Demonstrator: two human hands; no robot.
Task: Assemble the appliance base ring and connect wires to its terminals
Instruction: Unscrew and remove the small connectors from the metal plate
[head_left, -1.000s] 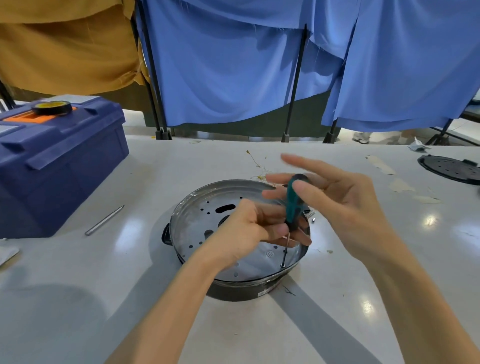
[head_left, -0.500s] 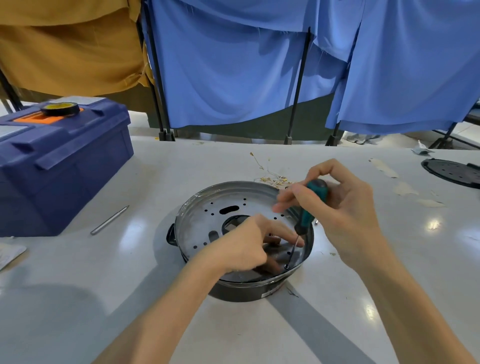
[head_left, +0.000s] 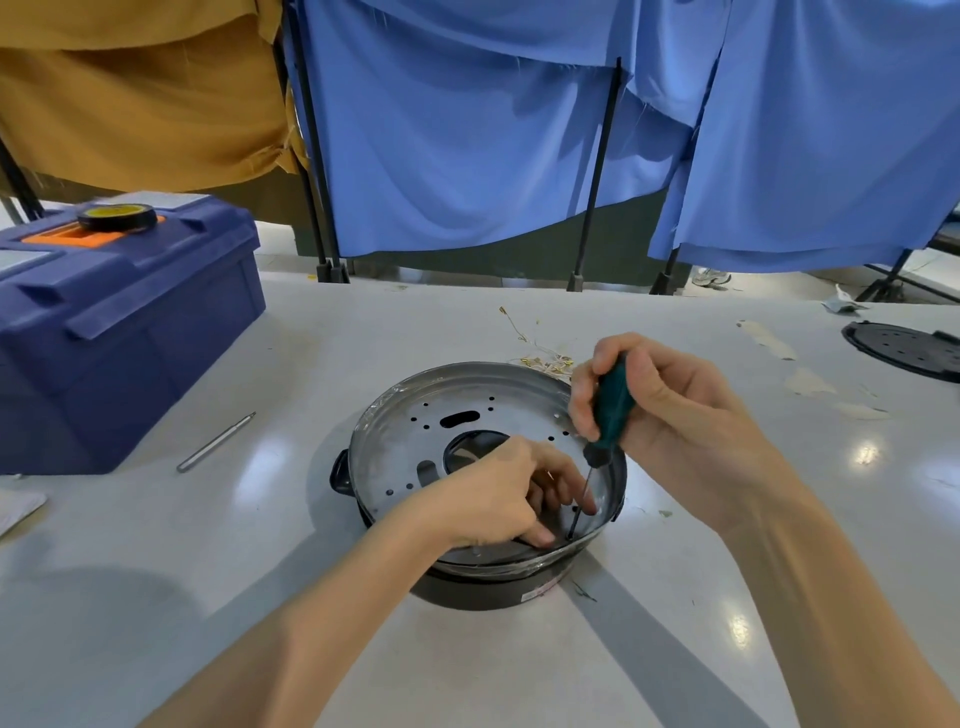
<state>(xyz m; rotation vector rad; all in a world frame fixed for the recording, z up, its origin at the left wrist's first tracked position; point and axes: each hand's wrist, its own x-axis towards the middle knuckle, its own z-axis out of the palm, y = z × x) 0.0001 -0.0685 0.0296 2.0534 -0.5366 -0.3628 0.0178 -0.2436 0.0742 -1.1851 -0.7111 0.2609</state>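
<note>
Base (head_left: 467, 595) — a dark round housing with a holed metal plate (head_left: 405, 447) set in its top — sits on the white table (head_left: 208, 597), straight before the person. A small label (head_left: 537, 593) on its near wall is too blurred to read.

The right hand (head_left: 675, 405) is clenched round the green handle of a screwdriver (head_left: 613, 397), above the base's right rim. The shaft slants down to the plate's near-right edge. The left hand (head_left: 498, 501) lies over the near part of the plate with its fingers curled down beside the tip. It covers that spot, and whether the fingers pinch anything cannot be told.

Thin wires (head_left: 540, 358) with yellowish ends lie loose just behind the base. Left of it stands a blue toolbox (head_left: 119, 332) with a black tape roll (head_left: 117, 217) on its lid — a short metal rod (head_left: 215, 441) lies between toolbox and base. Far right of the base lies a black holed disc (head_left: 904, 351). Beyond the base hang blue curtains (head_left: 467, 145) and an ochre cloth (head_left: 135, 93).
</note>
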